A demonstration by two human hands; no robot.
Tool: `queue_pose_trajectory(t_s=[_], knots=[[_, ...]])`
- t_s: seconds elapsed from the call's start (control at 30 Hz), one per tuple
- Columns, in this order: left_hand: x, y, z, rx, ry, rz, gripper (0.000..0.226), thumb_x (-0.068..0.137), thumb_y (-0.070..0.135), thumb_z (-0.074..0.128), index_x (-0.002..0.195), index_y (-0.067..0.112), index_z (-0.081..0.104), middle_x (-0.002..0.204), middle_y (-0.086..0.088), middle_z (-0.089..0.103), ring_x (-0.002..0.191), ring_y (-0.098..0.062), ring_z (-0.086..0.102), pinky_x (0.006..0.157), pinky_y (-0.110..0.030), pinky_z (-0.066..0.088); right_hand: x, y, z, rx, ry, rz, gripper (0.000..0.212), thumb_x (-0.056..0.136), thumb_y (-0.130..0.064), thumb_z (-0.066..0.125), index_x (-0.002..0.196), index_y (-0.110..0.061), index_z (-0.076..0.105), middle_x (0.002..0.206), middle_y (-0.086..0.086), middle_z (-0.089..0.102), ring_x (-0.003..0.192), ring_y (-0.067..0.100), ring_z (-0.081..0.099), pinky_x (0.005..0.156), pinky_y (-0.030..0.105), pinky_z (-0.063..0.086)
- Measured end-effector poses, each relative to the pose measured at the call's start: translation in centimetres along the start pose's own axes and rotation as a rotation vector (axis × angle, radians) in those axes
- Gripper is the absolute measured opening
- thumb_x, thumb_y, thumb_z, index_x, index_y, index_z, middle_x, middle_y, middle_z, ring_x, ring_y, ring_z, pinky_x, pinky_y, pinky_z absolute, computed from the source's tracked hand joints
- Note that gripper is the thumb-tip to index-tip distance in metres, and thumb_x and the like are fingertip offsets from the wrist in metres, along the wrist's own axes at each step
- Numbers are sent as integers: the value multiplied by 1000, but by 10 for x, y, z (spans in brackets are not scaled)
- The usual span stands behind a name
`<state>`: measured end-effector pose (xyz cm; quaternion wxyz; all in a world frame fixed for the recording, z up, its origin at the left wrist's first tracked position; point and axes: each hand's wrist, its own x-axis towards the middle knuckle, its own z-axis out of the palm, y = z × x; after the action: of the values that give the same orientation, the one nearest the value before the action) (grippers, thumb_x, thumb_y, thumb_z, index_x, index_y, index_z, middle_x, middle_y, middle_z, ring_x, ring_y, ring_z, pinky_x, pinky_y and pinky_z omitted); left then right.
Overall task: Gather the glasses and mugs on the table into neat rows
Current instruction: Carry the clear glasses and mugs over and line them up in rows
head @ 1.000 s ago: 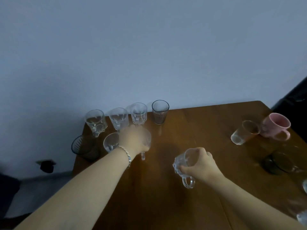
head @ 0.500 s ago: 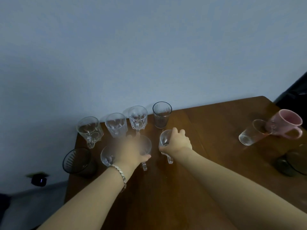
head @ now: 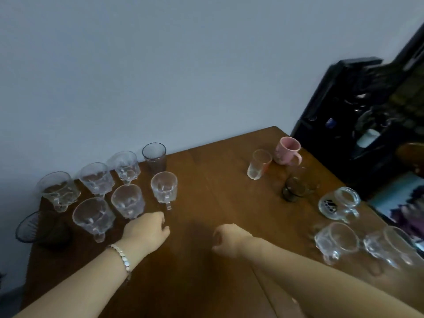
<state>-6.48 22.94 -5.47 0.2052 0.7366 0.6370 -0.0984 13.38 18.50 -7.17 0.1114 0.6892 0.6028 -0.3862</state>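
Note:
Two rows of glassware stand at the far left of the wooden table (head: 206, 260). The back row has clear mugs and a dark tumbler (head: 154, 156). In the front row a dark tumbler (head: 40, 227) comes first, then clear mugs, ending with a clear mug (head: 164, 188). My left hand (head: 146, 230) hovers just in front of that row, fingers curled, holding nothing. At the table's middle my right hand (head: 229, 239) is a loose fist and also holds nothing. On the right stand a pink mug (head: 286, 151), a clear glass (head: 259, 164), a smoky glass (head: 296, 187) and several clear mugs (head: 336, 241).
A blue-grey wall runs behind the table. A black cabinet (head: 358, 111) with dark clutter stands at the far right, close to the table's right edge. Open wood lies between the left rows and the right-hand group.
My right hand set its clear mug at the right end of the front row and let go. Both hands have pulled back toward me. The view swung right, showing more glasses.

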Motion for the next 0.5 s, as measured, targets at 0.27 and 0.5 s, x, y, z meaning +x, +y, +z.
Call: queue_pose_trajectory(t_s=[0.27,0.5], knots=[[-62,120,41,-177,-206,88,27,92,37,52,115,24,60,99,7,61,89,-10,63,77,-25,52,-89,135,-34,-60,124,5,31,90,-29,56,118,-17,59,119,5,63,106,25,62,89,38,54],[-90,207,59,-212,-233,68,25,93,36,52,113,25,61,96,10,58,92,-8,62,77,-21,51,-91,258,-59,79,446,284,87,81,-53,62,148,-19,19,151,14,23,138,36,28,109,43,34]])
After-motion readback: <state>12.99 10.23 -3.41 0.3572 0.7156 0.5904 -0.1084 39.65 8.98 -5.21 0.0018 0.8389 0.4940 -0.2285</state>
